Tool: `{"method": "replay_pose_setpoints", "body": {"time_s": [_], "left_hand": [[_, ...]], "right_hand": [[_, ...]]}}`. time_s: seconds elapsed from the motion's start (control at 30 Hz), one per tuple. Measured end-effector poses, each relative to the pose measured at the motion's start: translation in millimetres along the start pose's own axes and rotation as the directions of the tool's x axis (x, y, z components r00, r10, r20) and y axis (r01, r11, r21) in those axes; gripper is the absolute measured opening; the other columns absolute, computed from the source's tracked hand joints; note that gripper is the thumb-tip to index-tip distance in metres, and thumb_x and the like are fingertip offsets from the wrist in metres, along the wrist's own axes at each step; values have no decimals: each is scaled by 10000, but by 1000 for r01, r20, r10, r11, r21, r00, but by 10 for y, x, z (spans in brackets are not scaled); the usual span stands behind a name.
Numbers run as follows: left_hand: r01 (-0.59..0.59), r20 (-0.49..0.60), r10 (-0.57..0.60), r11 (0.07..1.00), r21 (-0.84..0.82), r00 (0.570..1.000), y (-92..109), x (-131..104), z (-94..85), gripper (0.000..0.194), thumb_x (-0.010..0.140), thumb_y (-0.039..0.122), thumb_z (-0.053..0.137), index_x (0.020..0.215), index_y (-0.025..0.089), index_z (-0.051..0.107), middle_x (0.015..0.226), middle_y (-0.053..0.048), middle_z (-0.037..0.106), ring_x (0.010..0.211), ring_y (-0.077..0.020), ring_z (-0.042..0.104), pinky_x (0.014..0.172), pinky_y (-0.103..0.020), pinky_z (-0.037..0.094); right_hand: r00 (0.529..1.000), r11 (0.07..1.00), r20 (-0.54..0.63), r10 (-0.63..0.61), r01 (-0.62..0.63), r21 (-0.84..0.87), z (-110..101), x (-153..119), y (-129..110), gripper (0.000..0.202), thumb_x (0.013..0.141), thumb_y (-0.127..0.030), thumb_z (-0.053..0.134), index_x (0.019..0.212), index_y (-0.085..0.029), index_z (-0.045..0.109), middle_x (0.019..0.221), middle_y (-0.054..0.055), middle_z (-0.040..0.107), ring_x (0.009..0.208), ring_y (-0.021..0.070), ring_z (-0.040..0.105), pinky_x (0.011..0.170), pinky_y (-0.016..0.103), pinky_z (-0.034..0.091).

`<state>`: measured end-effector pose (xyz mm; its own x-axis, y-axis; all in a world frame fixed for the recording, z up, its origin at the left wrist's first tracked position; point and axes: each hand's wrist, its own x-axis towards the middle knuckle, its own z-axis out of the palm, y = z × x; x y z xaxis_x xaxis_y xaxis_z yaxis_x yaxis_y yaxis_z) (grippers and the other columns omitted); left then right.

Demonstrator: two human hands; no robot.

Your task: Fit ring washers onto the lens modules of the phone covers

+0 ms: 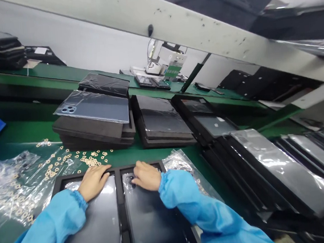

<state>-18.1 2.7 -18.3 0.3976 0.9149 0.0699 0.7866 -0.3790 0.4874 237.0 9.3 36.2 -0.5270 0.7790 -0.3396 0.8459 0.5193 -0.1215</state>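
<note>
Head view: the right hand (pixel 146 175) bends its fingers at the camera cluster (pixel 130 182) of a dark panel (pixel 151 222) lying in the right bay of a black foam tray (pixel 121 194); whether they grip anything, I cannot tell. The left hand (pixel 95 181), fingers extended, lies over the grey panel (pixel 99 219) in the left bay. Gold rings (pixel 91 160) dot the green desk (pixel 150 155).

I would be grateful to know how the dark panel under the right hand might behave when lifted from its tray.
The dark panel looks fairly stiff, since it lies flat with straight edges. Its glossy surface may feel slippery. The black tray borders it closely, so its edges could be awkward to grip.
</note>
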Motion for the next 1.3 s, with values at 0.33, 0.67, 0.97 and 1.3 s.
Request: {"method": "replay_pose_setpoints", "body": {"time_s": [0.33, 0.67, 0.97, 1.3], "left_hand": [[-6, -73, 12, 997, 73, 997, -23, 23, 77, 321, 988, 375, 429, 1158, 184, 623, 1102, -82, 686, 1031, -207, 642, 924, -433, 498], [13, -81, -5, 995, 102, 997, -104, 39, 189, 304, 973, 344, 465, 1176, 174, 614, 1070, -79, 681, 1016, -211, 629, 906, -434, 486], [164, 1, -164, 985, 50, 986, 86, 238, 6, 325, 958, 435, 500, 925, 144, 642, 900, -38, 668, 876, -169, 641, 848, -401, 525], [-1, -66, 1, 1000, -4, 998, 435, 673, 136, 243, 913, 378, 589, 876, 140, 619, 939, -40, 646, 903, -171, 618, 854, -394, 520]], "right_hand": [[989, 999, -139, 54, -53, 12, 136, -91, -83, 307, 958, -381, 522, 1116, -130, 602, 1173, 143, 577, 1078, 292, 552, 889, 434, 493], [996, 981, -87, -11, 28, 191, 89, 128, 188, 285, 957, -406, 544, 955, -146, 659, 1055, 75, 630, 1034, 216, 584, 920, 418, 485], [995, 927, -100, 3, 34, 372, 32, 633, 525, 300, 949, -376, 579, 1154, -158, 603, 1139, 72, 637, 968, 186, 642, 841, 391, 558], [779, 879, -611, 142, 185, 440, 452, 468, 347, 217, 929, -265, 591, 1125, -178, 624, 1193, 98, 625, 1143, 228, 575, 985, 446, 481]]}}
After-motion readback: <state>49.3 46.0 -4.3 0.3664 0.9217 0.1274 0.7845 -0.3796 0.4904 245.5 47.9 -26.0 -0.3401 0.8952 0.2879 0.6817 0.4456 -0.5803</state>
